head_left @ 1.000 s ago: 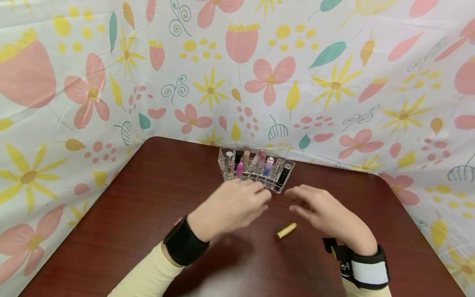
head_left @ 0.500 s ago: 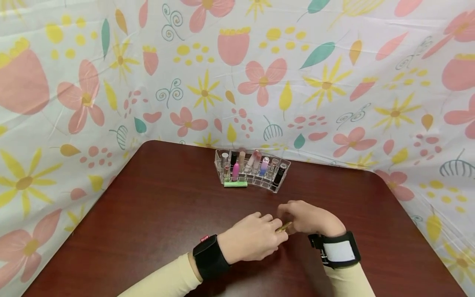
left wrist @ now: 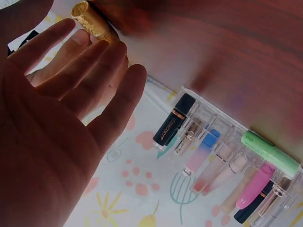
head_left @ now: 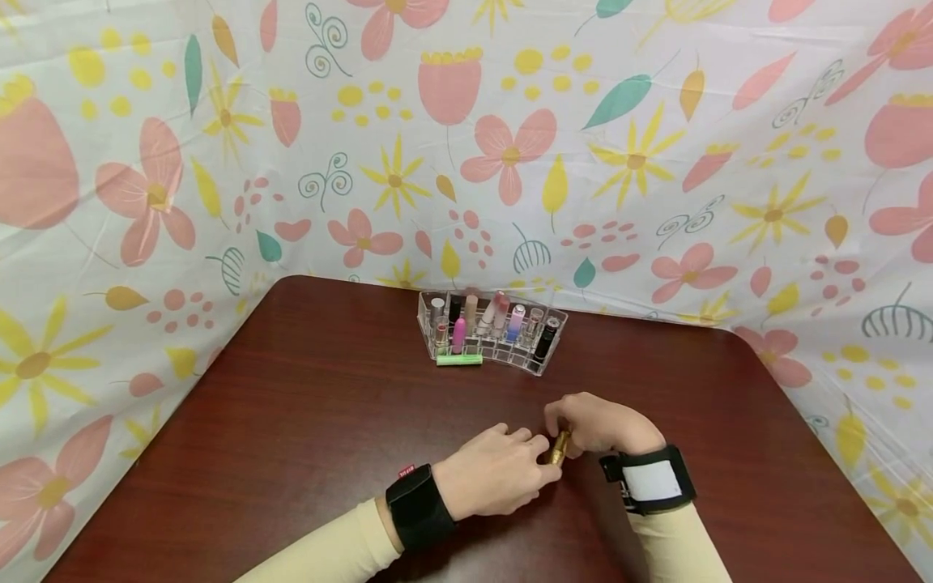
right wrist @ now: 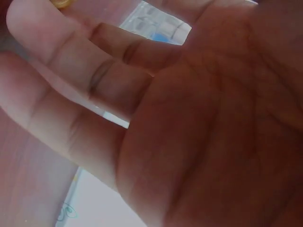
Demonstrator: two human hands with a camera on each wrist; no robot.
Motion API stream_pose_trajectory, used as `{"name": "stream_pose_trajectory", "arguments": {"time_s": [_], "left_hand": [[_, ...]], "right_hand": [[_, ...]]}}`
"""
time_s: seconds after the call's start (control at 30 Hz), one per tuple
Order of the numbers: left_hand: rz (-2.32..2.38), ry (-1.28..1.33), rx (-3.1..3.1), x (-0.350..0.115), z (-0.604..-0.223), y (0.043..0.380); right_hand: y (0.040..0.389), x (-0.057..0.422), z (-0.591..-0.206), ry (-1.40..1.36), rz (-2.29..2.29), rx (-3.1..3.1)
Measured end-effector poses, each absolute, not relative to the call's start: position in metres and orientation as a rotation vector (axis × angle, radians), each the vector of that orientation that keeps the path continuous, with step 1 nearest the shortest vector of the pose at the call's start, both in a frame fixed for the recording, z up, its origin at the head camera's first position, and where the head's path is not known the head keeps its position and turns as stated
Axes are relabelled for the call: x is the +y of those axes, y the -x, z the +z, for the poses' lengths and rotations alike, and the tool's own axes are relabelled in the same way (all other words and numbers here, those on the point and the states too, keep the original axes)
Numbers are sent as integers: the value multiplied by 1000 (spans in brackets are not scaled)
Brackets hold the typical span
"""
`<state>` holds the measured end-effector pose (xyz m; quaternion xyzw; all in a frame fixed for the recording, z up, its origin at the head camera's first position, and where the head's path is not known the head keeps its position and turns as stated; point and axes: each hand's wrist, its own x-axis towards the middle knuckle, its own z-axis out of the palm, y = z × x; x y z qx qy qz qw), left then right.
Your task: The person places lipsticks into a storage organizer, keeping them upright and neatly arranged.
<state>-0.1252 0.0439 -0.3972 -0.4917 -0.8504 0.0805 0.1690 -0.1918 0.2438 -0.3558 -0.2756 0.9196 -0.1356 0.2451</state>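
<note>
A gold lipstick tube (head_left: 559,448) with an embossed surface stands tilted between the two hands, over the front right of the table. My right hand (head_left: 601,425) pinches it near one end; in the right wrist view only a sliver of gold (right wrist: 61,3) shows past the fingers. My left hand (head_left: 499,474) is beside its near end, fingers extended. In the left wrist view the tube's end (left wrist: 85,13) lies close to the left fingertips, its face uncovered. Whether the left fingertips touch the tube is hard to tell.
Toward the back stands a clear acrylic organizer (head_left: 503,356) with several lipsticks and tubes, among them a pink one (head_left: 458,336) and a black one (head_left: 545,338). A light green tube (head_left: 459,360) lies along its front left edge. A floral cloth (head_left: 350,121) hangs behind the table (head_left: 328,421).
Both hands have moved down to the gold lipstick tube, which lay on the table. The right hand has taken hold of it, and it has turned more upright. The green tube has come into view.
</note>
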Motion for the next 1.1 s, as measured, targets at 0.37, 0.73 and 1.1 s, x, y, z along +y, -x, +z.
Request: {"name": "stream_pose_trajectory", "arguments": {"time_s": [0.37,0.73,1.1], "left_hand": [[248,1381,-2443,44,-400,125],[187,1386,-2525,41,-401,130],[148,1335,-2385,19,-382,146]], "right_hand": [[195,239,-357,716,-345,2514],[194,230,-361,693,-299,2510],[185,229,-343,896,-412,2592]]}}
